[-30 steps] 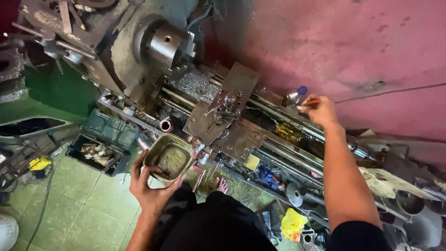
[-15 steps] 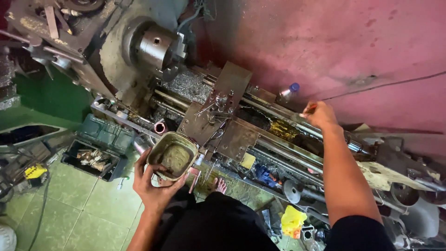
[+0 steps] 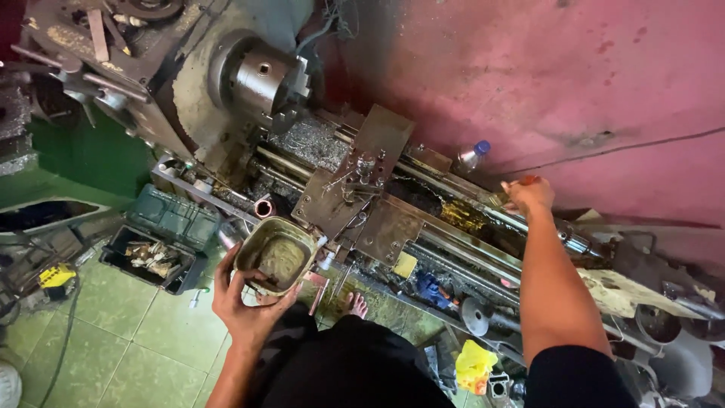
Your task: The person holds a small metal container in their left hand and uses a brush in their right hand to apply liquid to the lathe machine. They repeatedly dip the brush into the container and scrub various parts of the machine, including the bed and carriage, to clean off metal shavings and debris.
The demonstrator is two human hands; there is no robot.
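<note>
Low in the frame, left of centre, the left hand cups a grimy metal tin from beneath, fingers curled round its rim, while at centre right the right hand pinches a small red-handled tool over the lathe bed.

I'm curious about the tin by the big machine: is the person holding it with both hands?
No, only the left hand grips the metal tin; the right hand is far off over the lathe bed.
</note>
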